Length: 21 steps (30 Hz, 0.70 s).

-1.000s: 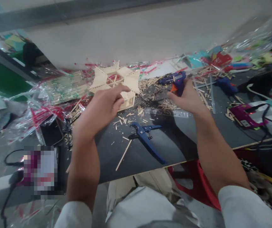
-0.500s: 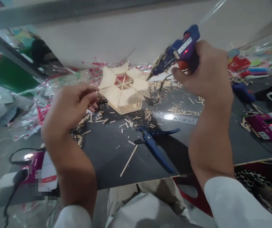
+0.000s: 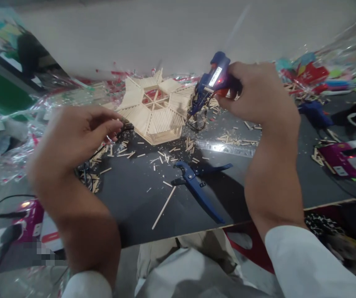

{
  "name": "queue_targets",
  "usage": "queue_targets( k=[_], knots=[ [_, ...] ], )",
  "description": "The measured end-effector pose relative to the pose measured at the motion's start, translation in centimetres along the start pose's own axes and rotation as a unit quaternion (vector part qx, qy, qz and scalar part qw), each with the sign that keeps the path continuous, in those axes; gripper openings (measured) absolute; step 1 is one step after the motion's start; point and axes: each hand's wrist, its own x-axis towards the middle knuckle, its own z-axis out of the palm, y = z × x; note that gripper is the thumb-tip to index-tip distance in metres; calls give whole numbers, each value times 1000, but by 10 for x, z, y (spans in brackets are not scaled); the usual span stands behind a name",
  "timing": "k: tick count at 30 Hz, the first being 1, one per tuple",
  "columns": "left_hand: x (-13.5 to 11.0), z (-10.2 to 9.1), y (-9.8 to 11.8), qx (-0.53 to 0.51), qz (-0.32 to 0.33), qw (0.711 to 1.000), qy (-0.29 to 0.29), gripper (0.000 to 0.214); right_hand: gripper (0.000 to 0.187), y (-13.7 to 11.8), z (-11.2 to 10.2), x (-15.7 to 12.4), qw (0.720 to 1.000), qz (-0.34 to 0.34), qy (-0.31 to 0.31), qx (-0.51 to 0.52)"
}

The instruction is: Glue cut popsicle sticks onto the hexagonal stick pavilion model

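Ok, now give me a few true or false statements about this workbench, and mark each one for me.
1. The right hand holds a blue glue gun. True.
2. The left hand grips the cutter. False: the hand is by the left side of the wooden star, and the cutter lies on the table.
3. A ruler lies beyond the cutter, as the wearer sees it. True.
4. The middle of the wooden star is closed over. False: it is open, crossed by thin spokes.
5. The glue gun's tip points up. False: it angles down.
6. A long thin stick lies left of the cutter's handle. True.
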Motion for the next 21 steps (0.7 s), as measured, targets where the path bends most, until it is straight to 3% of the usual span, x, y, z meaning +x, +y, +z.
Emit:
queue_targets(
  k=[8,17,21],
  knots=[
    [4,7,14,-79,-45,996,13,33,21,-1,-3,-1,1000,5,0,-3],
    [8,15,20,-106,-22,994,12,25,16,0,0,0,1000,-2,-10,-15],
    [9,19,30,-119,-13,993,-21,21,15,1,2,1,1000,-7,-3,-12]
  ],
)
